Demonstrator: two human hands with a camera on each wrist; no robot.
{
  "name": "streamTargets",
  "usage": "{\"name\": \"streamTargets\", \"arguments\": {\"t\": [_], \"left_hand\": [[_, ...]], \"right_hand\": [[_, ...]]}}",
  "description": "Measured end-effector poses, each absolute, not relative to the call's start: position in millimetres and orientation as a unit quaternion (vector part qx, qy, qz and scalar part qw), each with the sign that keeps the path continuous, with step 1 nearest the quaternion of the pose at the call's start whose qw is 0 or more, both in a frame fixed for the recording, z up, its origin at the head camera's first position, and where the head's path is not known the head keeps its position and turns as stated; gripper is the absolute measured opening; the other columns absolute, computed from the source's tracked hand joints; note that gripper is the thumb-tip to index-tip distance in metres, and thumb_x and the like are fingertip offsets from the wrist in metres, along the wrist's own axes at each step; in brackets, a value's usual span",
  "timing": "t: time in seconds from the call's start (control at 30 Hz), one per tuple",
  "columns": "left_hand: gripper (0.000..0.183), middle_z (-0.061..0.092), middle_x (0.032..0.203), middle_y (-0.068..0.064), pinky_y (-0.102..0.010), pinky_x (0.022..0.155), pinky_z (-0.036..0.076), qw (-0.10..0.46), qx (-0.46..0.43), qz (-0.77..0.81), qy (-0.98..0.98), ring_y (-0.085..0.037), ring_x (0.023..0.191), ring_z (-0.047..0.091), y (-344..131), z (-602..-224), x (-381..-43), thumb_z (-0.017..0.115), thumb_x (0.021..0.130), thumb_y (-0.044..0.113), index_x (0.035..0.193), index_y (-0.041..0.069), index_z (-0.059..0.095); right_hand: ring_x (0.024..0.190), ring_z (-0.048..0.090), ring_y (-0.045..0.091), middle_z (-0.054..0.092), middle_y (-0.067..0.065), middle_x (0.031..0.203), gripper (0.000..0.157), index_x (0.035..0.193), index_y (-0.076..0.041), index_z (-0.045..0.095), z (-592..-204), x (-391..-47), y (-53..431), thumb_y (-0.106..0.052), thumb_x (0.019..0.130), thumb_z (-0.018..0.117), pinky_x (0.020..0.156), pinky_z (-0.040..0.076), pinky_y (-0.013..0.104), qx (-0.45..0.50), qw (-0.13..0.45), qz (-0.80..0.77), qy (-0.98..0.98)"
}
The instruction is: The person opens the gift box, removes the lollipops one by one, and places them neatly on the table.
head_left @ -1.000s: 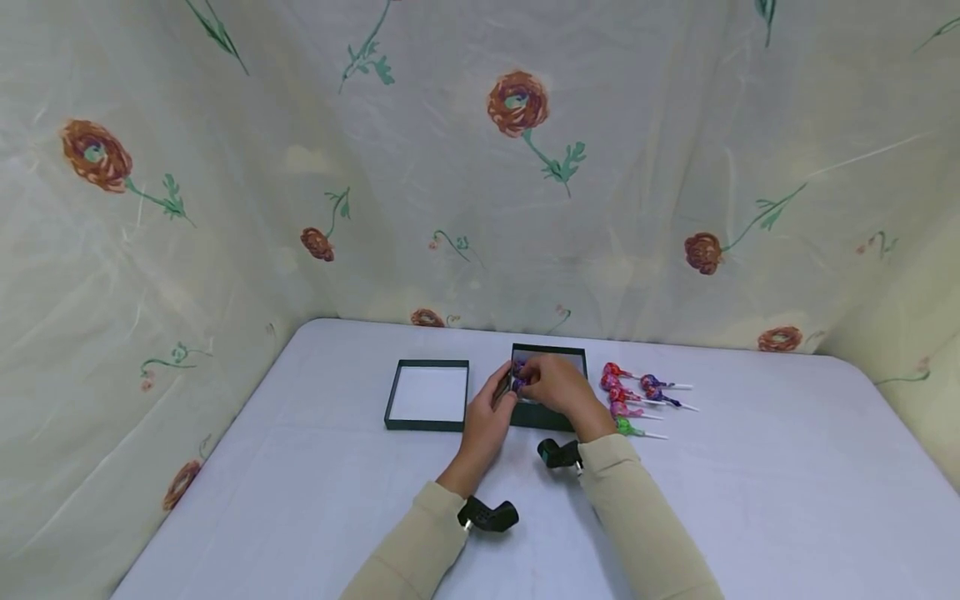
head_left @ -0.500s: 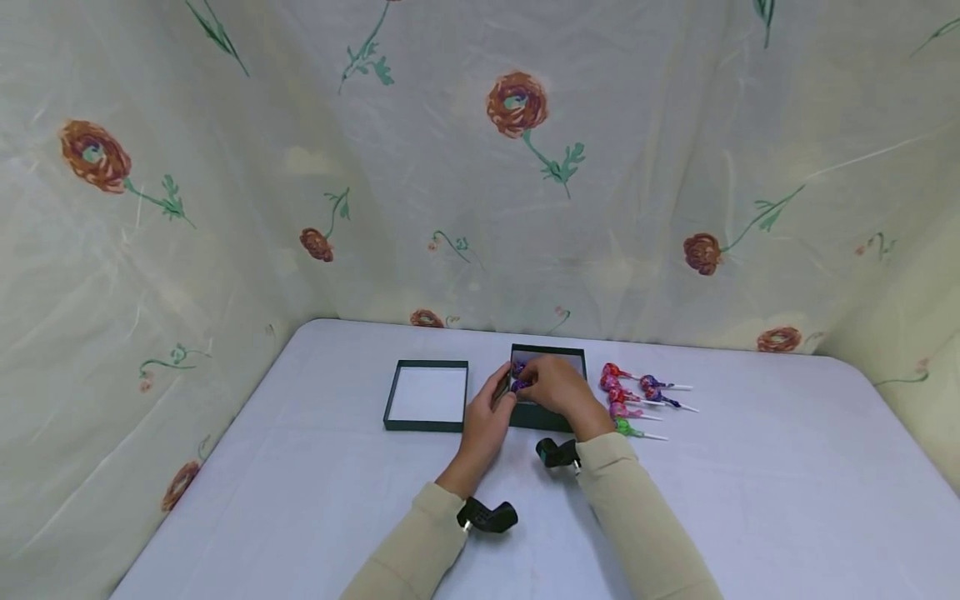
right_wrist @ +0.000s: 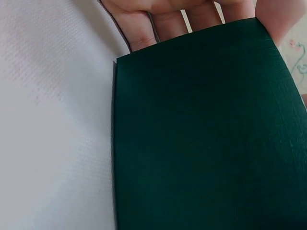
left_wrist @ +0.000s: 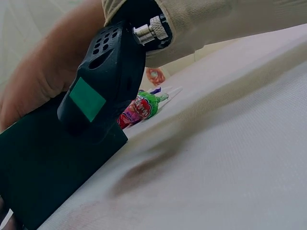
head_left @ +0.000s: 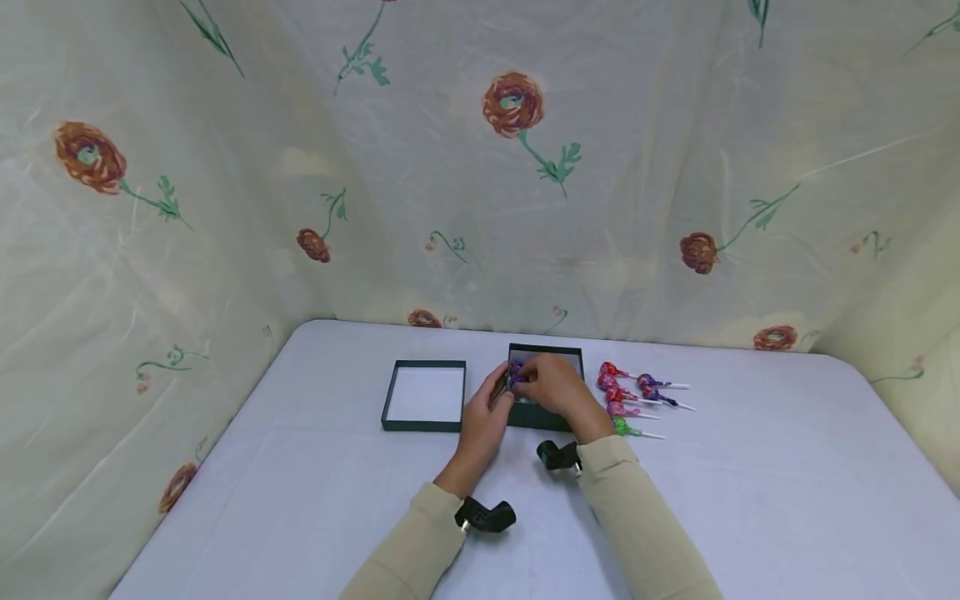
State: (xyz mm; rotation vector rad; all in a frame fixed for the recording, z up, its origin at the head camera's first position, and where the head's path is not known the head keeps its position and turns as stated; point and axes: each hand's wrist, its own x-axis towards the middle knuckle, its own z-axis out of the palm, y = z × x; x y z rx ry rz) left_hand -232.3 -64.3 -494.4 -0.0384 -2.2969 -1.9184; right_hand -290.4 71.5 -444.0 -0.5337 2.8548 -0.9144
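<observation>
A dark green box (head_left: 542,417) with a pale inside stands on the table. Along its left wall my left hand (head_left: 483,423) grips it, the thumb near the front corner; the right wrist view shows the left fingers (right_wrist: 175,24) beyond the green front wall. My right hand (head_left: 561,387) reaches into the box from the front. Its thumb and fingertips pinch at a purple-wrapped lollipop (head_left: 516,374) near the left wall. The right hand hides much of the inside.
Left of the box lies a matching lid (head_left: 422,426), white inside facing up. Several lollipops (head_left: 615,395) in red, pink and purple wrappers lie to the right, with a green lollipop (head_left: 621,427) nearest the front. A flowered curtain (head_left: 420,167) hangs behind the table.
The right fingers shift slightly at the purple lollipop by the left wall, and less purple wrapper shows below them. The left hand, box and lid keep their places.
</observation>
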Motion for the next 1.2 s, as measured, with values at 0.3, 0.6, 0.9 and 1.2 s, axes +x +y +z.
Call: {"name": "streamTargets", "arguments": {"t": [0.3, 0.6, 0.9, 1.2], "left_hand": [[0.049, 0.046, 0.146, -0.003, -0.037, 0.109, 0.037, 0.079, -0.012, -0.629, -0.773, -0.020, 0.133, 0.043, -64.6, -493.0, -232.8, 0.050, 0.095, 0.015, 0.143, 0.026, 0.048], [0.050, 0.045, 0.147, -0.002, -0.037, 0.109, 0.036, 0.081, -0.005, -0.628, -0.774, -0.018, 0.134, 0.042, -64.8, -491.0, -234.5, 0.051, 0.094, 0.014, 0.143, 0.026, 0.048], [0.049, 0.046, 0.146, -0.002, -0.039, 0.109, 0.037, 0.078, 0.002, -0.624, -0.777, -0.019, 0.134, 0.043, -63.5, -491.2, -233.8, 0.051, 0.095, 0.015, 0.142, 0.028, 0.049], [0.049, 0.046, 0.147, -0.003, -0.041, 0.110, 0.036, 0.076, 0.008, -0.620, -0.781, -0.021, 0.135, 0.042, -62.9, -491.7, -233.2, 0.051, 0.095, 0.017, 0.143, 0.026, 0.048]], "right_hand": [[0.065, 0.049, 0.016, 0.055, 0.003, 0.072, 0.013, 0.094, -0.006, 0.074, -443.8, -288.3, 72.8, -0.016, 0.088, 0.068, 0.054, 0.041, 0.028, -0.194, 0.006, -0.312, 0.930], [0.072, 0.047, 0.018, 0.054, 0.004, 0.077, 0.018, 0.101, -0.005, 0.074, -447.7, -290.4, 74.6, -0.017, 0.088, 0.069, 0.059, 0.040, 0.029, -0.195, -0.042, -0.319, 0.927], [0.071, 0.047, 0.018, 0.054, 0.003, 0.077, 0.020, 0.103, -0.005, 0.074, -447.7, -288.1, 77.0, -0.017, 0.088, 0.070, 0.059, 0.039, 0.029, -0.214, -0.081, -0.319, 0.920], [0.072, 0.049, 0.019, 0.057, 0.005, 0.082, 0.025, 0.107, -0.002, 0.073, -437.2, -278.0, 80.9, -0.018, 0.088, 0.071, 0.059, 0.044, 0.028, -0.221, -0.136, -0.337, 0.905]]}}
